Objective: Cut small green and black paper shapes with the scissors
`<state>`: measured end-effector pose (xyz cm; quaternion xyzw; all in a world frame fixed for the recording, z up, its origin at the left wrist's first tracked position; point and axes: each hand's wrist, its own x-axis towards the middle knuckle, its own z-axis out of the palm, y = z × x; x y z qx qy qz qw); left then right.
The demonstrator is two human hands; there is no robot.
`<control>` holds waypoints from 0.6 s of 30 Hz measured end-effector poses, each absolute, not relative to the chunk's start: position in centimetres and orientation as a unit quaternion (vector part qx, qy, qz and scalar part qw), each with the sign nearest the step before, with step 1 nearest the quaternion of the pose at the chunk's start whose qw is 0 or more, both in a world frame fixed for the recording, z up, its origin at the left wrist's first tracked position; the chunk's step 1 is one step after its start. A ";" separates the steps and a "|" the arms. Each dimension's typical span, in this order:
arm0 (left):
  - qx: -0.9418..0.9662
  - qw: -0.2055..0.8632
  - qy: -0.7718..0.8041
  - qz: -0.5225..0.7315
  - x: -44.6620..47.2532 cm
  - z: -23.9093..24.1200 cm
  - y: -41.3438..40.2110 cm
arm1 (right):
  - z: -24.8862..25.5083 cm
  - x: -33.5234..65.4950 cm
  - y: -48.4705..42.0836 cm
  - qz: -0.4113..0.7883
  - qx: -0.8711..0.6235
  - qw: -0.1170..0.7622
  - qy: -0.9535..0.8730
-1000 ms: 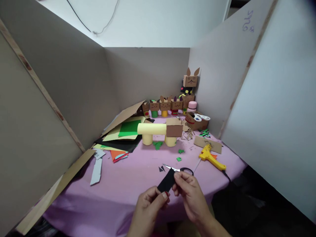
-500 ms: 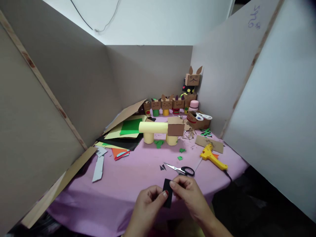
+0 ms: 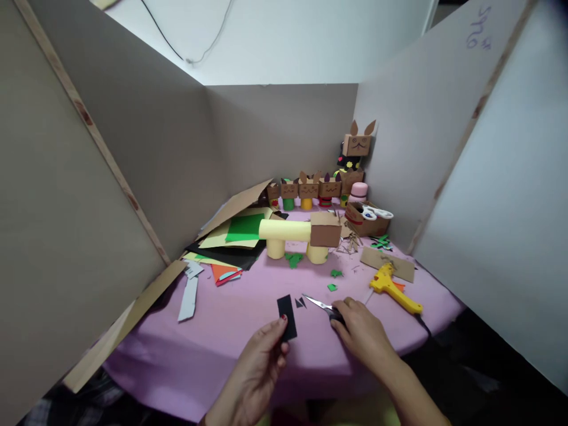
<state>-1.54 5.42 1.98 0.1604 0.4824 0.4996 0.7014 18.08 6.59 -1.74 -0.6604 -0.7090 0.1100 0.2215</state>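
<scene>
My left hand (image 3: 266,349) pinches a small black paper rectangle (image 3: 286,313) between thumb and fingers, holding it above the cloth. My right hand (image 3: 361,325) is closed over the black handles of the scissors (image 3: 317,302), whose blades lie nearly together and point left. Two small black paper triangles (image 3: 300,303) rest between the paper and the scissors' tip. Behind them stands a yellow paper-tube figure (image 3: 286,229) on tube legs, with a brown cardboard box (image 3: 326,229) at its right end.
A yellow glue gun (image 3: 394,290) lies to the right, close to a cardboard strip (image 3: 403,266). Coloured paper sheets (image 3: 244,231) are piled at left. Cardboard-headed figures (image 3: 308,189) line the back, near a box (image 3: 368,222) holding white scissors. Panels enclose the pink-covered table (image 3: 239,331).
My right hand has let go of the black paper and moved right onto the scissors' handles. My left hand still holds the paper, now farther forward. The view has shifted slightly.
</scene>
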 end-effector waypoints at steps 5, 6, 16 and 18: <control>0.122 0.706 0.474 0.512 -1.9 3.6 5.7 | -2.2 18.9 7.1 0.128 -0.645 0.224 -0.719; 0.114 0.708 0.471 0.513 -1.9 3.8 5.8 | -2.1 18.9 7.1 0.138 -0.640 0.237 -0.718; 0.032 0.759 0.414 0.501 -2.8 4.5 6.3 | -1.4 14.5 1.9 0.744 -0.288 0.500 -0.337; 0.024 0.764 0.410 0.497 -2.8 4.6 6.3 | -1.0 13.9 1.2 0.768 -0.246 0.462 -0.369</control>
